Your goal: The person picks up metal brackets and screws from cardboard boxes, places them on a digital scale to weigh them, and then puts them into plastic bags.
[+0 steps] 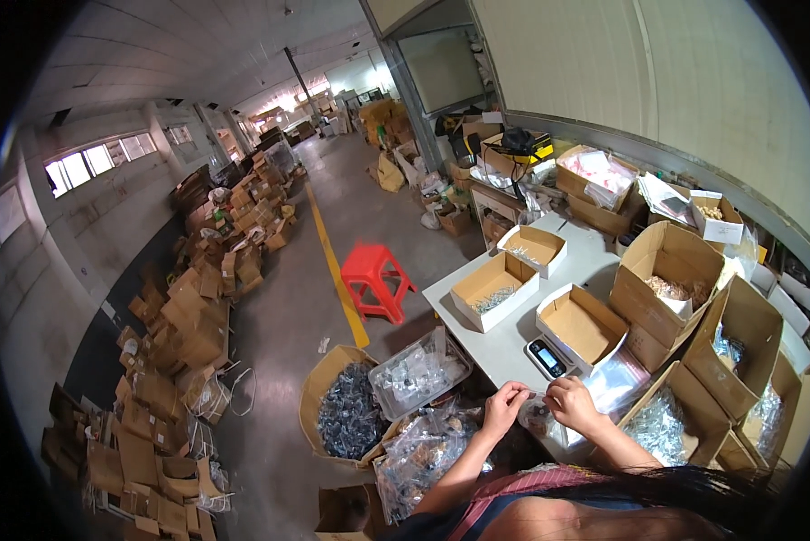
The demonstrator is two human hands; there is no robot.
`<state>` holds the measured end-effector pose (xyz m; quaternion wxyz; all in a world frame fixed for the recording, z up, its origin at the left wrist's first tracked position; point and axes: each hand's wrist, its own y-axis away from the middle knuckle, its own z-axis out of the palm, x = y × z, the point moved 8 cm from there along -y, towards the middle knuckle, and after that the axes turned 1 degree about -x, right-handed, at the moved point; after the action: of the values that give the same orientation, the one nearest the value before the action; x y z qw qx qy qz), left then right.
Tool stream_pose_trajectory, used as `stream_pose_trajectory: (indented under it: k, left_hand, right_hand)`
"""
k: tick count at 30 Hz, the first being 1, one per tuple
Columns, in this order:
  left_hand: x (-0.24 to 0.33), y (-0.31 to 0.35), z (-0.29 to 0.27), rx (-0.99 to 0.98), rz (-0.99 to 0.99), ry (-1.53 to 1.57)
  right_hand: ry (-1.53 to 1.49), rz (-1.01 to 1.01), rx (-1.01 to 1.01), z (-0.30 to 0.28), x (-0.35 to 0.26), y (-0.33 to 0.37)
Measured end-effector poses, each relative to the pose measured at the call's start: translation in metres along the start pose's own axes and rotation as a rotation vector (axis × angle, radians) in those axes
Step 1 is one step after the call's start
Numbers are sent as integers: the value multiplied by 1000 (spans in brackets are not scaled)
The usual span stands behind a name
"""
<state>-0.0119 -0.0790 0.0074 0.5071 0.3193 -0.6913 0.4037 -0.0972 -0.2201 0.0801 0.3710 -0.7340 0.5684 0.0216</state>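
Observation:
Close together at the table's near edge, my left hand (506, 408) and my right hand (574, 404) pinch a small clear plastic bag (536, 415) between them. Both sets of fingers are closed at its upper edge; what the bag contains is too small to make out. Just beyond my hands lies a small digital scale (547, 359) with a lit screen. Behind the scale stands a shallow white carton (583, 326) with a brown inside. Flat clear plastic bags (618, 383) are spread to the right of my right hand.
On the grey table (520, 335), white cartons (495, 290) hold small metal parts. Tall cardboard boxes (667, 279) of bagged parts crowd the right. Left of my arms are a box of dark packets (351, 410) and a clear plastic tray (420, 372). A red stool (375, 279) stands beyond.

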Motion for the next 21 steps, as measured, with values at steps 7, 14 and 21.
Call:
stream_pose_trajectory:
  k: [7,14,21]
  left_hand:
    - [63,5,14,42,347,-414]
    - [95,14,21,35,436,-422]
    - [144,18,19,45,594,-462]
  right_hand:
    - [19,84,52,-12,-17,-1]
    - [16,-13,139,-22,-32,6]
    - [38,-161,207,-52,-60,-4]
